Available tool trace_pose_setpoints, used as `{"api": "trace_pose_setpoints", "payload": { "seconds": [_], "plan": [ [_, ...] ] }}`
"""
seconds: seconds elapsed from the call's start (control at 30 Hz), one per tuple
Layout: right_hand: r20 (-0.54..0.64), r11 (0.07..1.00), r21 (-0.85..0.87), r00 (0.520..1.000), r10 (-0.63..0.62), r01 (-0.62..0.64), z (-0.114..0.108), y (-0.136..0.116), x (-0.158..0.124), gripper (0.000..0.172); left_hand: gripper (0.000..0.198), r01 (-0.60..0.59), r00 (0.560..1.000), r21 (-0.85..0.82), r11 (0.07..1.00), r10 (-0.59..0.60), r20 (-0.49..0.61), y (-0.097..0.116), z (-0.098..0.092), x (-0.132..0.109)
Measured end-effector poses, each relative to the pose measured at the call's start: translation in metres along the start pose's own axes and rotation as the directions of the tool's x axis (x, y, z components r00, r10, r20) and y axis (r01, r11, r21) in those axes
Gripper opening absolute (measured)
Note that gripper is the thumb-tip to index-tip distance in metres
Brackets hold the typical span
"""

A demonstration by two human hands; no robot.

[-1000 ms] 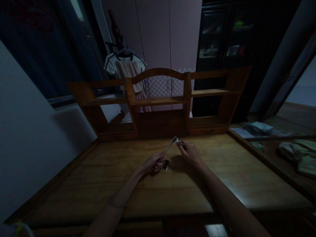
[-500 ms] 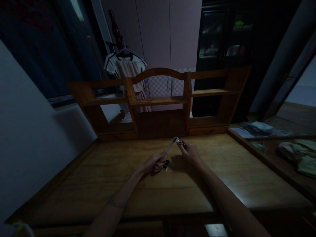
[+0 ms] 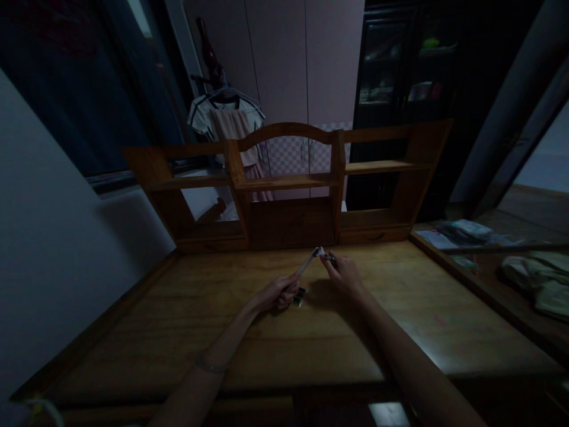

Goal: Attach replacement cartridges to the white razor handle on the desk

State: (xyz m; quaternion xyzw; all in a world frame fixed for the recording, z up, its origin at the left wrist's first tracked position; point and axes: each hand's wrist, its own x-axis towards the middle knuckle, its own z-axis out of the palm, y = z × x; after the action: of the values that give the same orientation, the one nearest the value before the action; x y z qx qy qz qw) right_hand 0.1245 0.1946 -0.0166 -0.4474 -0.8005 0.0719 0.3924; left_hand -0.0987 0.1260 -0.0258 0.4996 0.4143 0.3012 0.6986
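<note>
My left hand (image 3: 283, 290) is closed around the lower end of a slim, pale stick-like tool (image 3: 306, 264), which slants up and away to the right. At its far end is a small head (image 3: 318, 252), part dark and part whitish. My right hand (image 3: 343, 273) is closed, with thumb and fingers pinching a small dark-and-silver piece (image 3: 330, 259) against or very near that head. Dim light hides the exact kind of both. Just beside my left fingers, a small black object with light edges (image 3: 300, 295) lies on the wooden desk (image 3: 213, 320).
A wooden shelf unit (image 3: 288, 185) stands along the desk's back edge. A raised wooden rim (image 3: 471, 290) borders the right side, with papers and a plastic packet (image 3: 469, 230) beyond it. Light-coloured cloth (image 3: 544, 279) lies farther right. A white wall (image 3: 53, 249) is on the left.
The tool's head and the piece in my right hand have shifted very slightly to the right. My left hand stays almost in place.
</note>
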Motion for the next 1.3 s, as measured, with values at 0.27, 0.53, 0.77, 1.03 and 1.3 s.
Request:
{"api": "trace_pose_setpoints", "payload": {
  "seconds": [0.27, 0.53, 0.77, 1.03, 1.3],
  "plan": [
    [0.019, 0.999, 0.010, 0.999, 0.040, -0.040, -0.001, -0.001, 0.001, 0.045, 0.048, 0.001, 1.000, -0.008, 1.000, -0.001, 0.001, -0.002, -0.005, 0.002],
    [-0.111, 0.981, 0.052, 0.975, 0.193, -0.188, -0.004, 0.019, 0.011, 0.054, 0.053, 0.046, 0.999, 0.026, 0.999, -0.046, 0.000, -0.004, -0.012, 0.004],
    [-0.086, 0.979, -0.050, 0.978, 0.192, -0.197, 0.004, 0.022, 0.013, 0.052, 0.052, 0.066, 0.998, -0.048, 0.997, -0.066, -0.005, -0.007, -0.016, 0.011],
    [-0.024, 0.965, -0.173, 0.980, 0.196, -0.197, 0.012, 0.023, 0.017, 0.043, 0.048, -0.228, 0.904, 0.023, 0.973, 0.220, -0.367, -0.008, -0.034, 0.026],
    [-0.015, 0.973, -0.184, 0.990, 0.138, -0.138, 0.015, 0.020, 0.014, 0.042, 0.043, -0.270, 0.877, 0.154, 0.950, 0.309, -0.367, -0.005, -0.022, 0.022]
  ]
}}
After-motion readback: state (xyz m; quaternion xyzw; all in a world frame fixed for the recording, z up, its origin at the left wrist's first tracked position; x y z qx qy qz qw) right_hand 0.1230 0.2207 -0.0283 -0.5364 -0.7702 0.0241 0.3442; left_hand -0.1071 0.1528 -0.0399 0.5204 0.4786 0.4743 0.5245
